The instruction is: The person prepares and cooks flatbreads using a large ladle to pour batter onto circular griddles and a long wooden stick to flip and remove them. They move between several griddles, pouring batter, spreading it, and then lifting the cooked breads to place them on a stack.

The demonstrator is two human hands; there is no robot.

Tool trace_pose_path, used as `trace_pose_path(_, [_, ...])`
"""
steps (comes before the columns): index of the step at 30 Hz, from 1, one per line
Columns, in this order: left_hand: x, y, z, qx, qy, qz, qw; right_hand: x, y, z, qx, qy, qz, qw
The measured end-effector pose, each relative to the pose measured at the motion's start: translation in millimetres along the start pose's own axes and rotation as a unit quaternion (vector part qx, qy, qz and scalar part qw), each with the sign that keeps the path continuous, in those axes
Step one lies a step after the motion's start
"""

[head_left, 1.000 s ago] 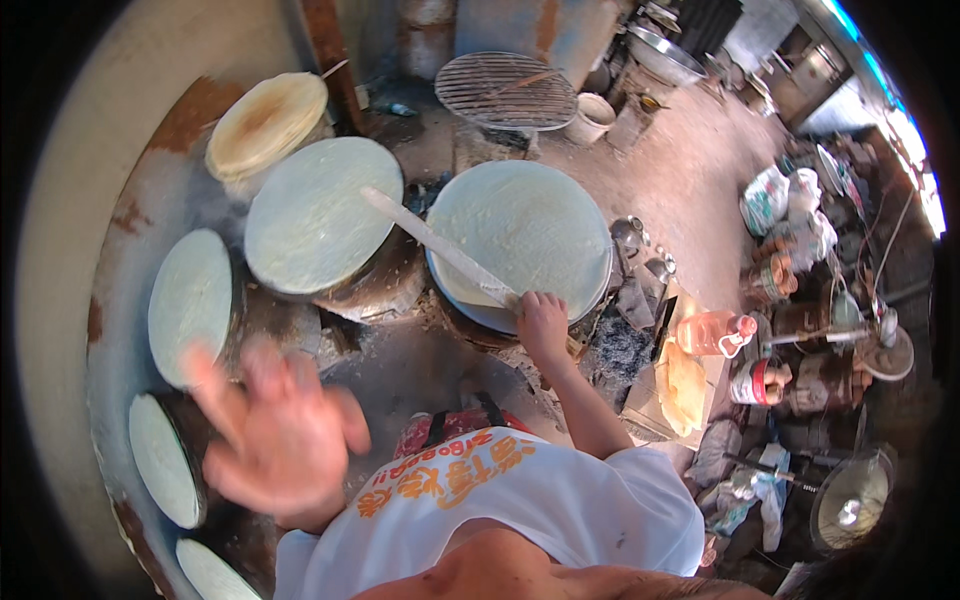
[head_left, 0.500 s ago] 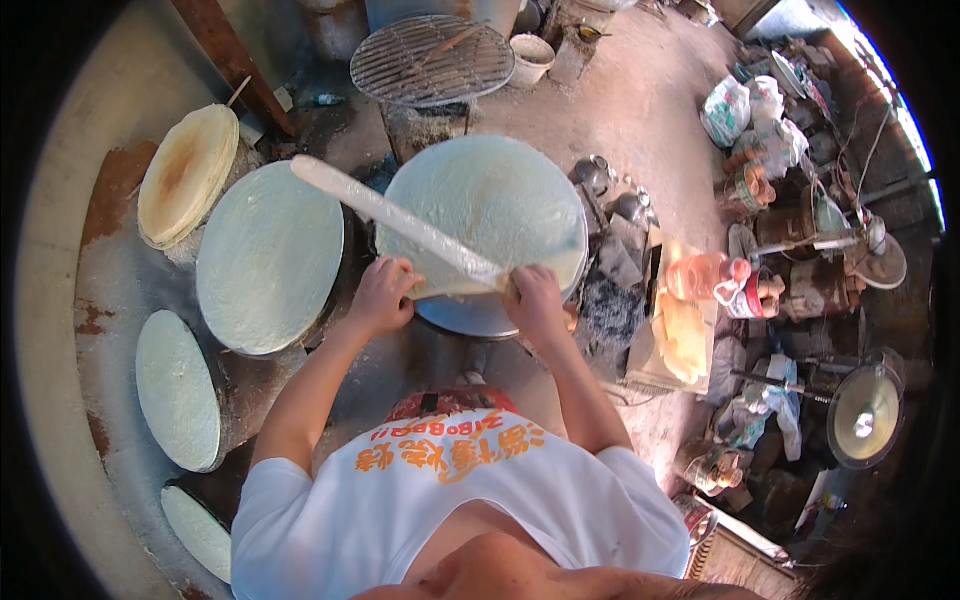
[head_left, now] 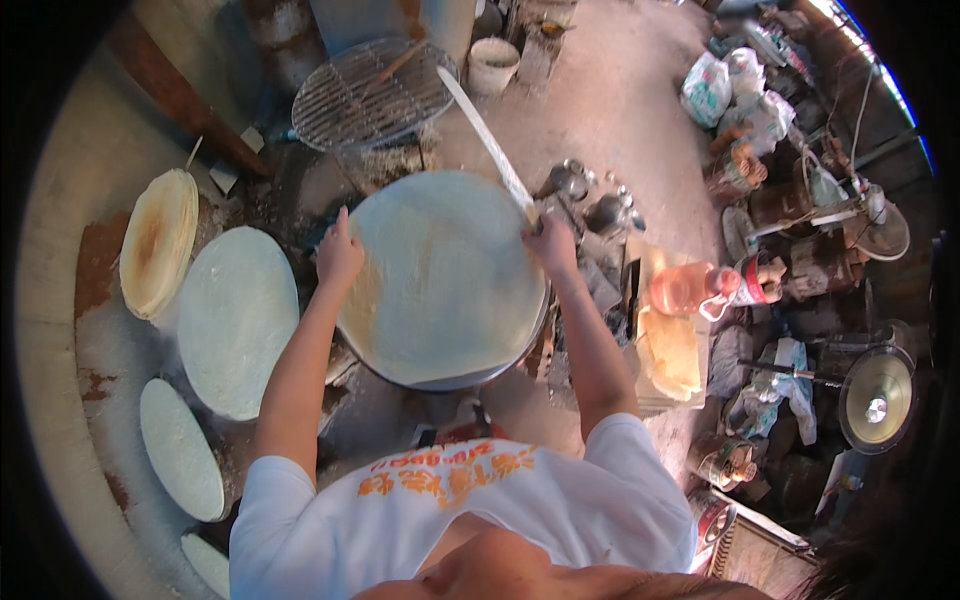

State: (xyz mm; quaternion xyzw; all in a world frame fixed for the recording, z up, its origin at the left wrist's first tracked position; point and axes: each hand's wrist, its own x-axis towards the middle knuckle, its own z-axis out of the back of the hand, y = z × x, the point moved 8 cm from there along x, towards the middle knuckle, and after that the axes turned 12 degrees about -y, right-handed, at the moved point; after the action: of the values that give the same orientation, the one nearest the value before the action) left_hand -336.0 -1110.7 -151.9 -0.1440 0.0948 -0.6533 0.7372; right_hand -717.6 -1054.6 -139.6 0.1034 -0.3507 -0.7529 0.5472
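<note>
A large thin pale pancake (head_left: 440,280) lies spread over a round griddle (head_left: 470,379), whose dark rim shows at the near side. My right hand (head_left: 552,245), at the pancake's right edge, is closed round the end of a long flat wooden spatula (head_left: 487,138). The spatula slants away toward the far left, its tip beyond the griddle. On the opposite side, my left hand (head_left: 340,256) is at the pancake's left edge with fingers apart and nothing visible in it. Whether it touches the edge I cannot tell.
At left stand other rounds of pale batter (head_left: 238,322) and a stack of browned flatbreads (head_left: 160,243). A round wire rack (head_left: 372,95) and a white bucket (head_left: 493,66) are beyond the griddle. To the right are metal pots (head_left: 610,212), a pink jug (head_left: 682,289) and clutter.
The pancake's near edge, earlier raised between my hands, now lies flat. My hands have moved apart to its sides, and the spatula has swung from pointing left to pointing away.
</note>
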Motion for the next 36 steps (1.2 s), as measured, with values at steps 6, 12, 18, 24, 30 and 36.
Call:
trace_pose_path(6, [8.3, 10.6, 15.5, -0.049, -0.030, 0.091, 0.994, 10.0, 15.3, -4.6, -0.024, 0.010, 0.030, 0.999])
trace_pose_path(12, [21.5, 17.5, 16.1, -0.060, -0.053, 0.117, 0.990, 21.2, 26.6, -7.2, -0.073, 0.020, 0.005, 0.997])
trace_pose_path(18, [9.3, 6.6, 21.3, -0.110, -0.115, 0.057, 0.986, 12.7, 47.3, 5.2, -0.034, -0.066, 0.074, 0.995])
trace_pose_path(24, [-0.6, -1.4, 30.2, -0.100, -0.208, -0.020, 0.973, -9.8, 82.3, 35.4, -0.013, -0.087, 0.092, 0.992])
trace_pose_path(30, [26.9, 9.7, 33.5, -0.060, -0.184, -0.086, 0.977, -42.0, 142.0, 77.3, 0.054, -0.092, 0.124, 0.987])
trace_pose_path(36, [57.2, -47.0, 52.0, -0.432, 0.208, -0.111, 0.870, -73.7, 198.0, 99.7, 0.072, -0.080, 0.215, 0.971])
